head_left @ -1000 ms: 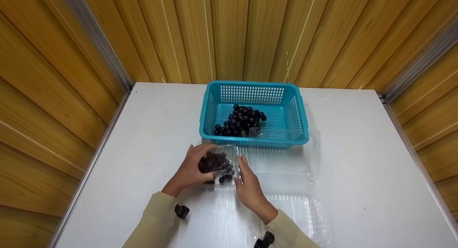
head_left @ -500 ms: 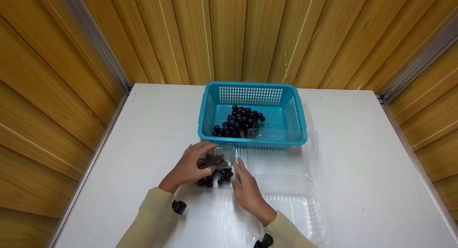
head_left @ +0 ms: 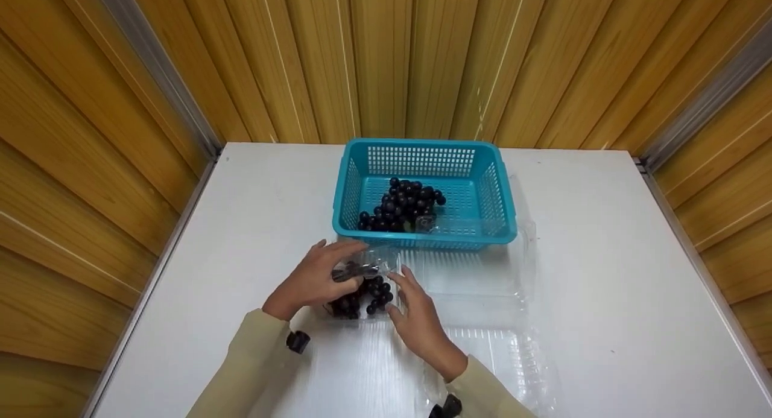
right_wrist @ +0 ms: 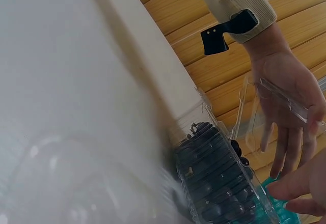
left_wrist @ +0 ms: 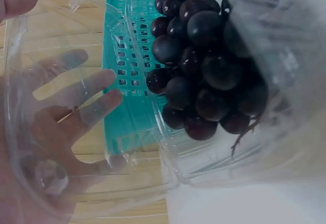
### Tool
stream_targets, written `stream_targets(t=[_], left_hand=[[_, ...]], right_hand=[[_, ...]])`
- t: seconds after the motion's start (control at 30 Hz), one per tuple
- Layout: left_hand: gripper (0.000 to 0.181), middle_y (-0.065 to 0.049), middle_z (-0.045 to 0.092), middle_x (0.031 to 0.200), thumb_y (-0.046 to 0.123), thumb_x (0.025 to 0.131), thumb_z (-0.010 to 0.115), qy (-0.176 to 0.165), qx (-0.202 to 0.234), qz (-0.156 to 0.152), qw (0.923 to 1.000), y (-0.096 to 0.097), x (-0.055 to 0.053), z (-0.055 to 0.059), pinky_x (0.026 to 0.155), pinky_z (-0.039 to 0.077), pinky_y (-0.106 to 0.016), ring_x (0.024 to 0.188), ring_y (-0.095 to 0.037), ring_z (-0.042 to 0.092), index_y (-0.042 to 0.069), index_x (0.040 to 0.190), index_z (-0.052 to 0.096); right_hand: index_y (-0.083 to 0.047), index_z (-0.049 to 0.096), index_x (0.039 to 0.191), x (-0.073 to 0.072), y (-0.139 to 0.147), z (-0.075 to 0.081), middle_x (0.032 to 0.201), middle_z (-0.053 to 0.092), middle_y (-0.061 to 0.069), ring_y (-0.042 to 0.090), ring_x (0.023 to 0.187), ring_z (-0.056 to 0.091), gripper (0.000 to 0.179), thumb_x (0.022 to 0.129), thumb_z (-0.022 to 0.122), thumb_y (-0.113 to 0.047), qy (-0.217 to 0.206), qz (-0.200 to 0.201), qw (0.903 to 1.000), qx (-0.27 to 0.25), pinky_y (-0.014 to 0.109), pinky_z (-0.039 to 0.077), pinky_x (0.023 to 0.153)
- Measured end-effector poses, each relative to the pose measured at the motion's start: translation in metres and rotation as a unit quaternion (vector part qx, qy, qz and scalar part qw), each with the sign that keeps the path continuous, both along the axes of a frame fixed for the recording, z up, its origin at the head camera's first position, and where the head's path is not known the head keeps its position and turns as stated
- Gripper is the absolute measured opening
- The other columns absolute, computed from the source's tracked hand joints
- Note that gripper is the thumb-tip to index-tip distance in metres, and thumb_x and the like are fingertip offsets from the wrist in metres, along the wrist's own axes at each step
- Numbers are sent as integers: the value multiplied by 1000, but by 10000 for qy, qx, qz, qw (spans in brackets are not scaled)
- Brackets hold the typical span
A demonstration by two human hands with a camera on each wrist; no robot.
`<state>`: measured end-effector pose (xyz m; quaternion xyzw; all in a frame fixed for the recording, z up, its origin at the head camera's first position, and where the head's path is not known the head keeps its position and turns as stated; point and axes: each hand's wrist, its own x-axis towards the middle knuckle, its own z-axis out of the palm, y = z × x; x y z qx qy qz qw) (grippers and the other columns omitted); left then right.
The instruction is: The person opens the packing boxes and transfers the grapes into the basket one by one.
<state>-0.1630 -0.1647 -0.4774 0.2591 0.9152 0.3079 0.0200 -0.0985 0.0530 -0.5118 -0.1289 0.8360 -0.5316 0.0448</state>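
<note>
A clear plastic clamshell box (head_left: 360, 323) stands on the table with dark grapes (head_left: 377, 292) inside. My left hand (head_left: 309, 280) holds its raised, tilted lid (head_left: 377, 256) between thumb and fingers. Through the lid in the left wrist view, the spread fingers (left_wrist: 109, 76) show. At the box's right side is my right hand (head_left: 417, 321), its extended index finger and thumb at the wall. Ribbed plastic covers the grapes (right_wrist: 216, 178) in the right wrist view, with right fingertips (right_wrist: 285, 186) beside the rim.
Behind the box stands a teal basket (head_left: 506, 189) holding a bunch of dark grapes (head_left: 404, 204). Another clear plastic box (head_left: 476, 279) lies open to the right, partly over the basket's front. A further clear tray (head_left: 488, 357) sits nearer the front right.
My left hand has swung the lid up and back, exposing more of the grapes. The right hand has stayed at the box's side, shifting slightly.
</note>
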Motion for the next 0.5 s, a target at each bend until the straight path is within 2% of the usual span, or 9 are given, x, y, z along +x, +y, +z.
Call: stream_targets(t=[0.17,0.4,0.5], left_hand=[[52,0,60,136,36,85,60,190,-246,16,9995,4,0,9,113,22,-65,130,-22,53,20,134,57],[36,1,69,121,31,89,61,972,-586,-134,9935,8,3,23,108,35,-60,114,-19,64,17,121,67],[32,0,71,117,28,90,61,1154,-704,-184,9907,9,1,30,107,39,-57,110,-19,66,16,118,69]], right_hand=[[-7,46,139,2,1,4,158,19,23,37,143,31,44,96,58,-11,-163,-101,9998,-90,47,40,108],[-7,48,135,9,2,5,159,20,22,38,144,28,41,99,54,-25,-346,18,9994,18,54,38,108],[-7,49,134,11,1,7,159,22,21,39,144,29,40,99,54,-27,-361,25,9993,101,56,36,109]])
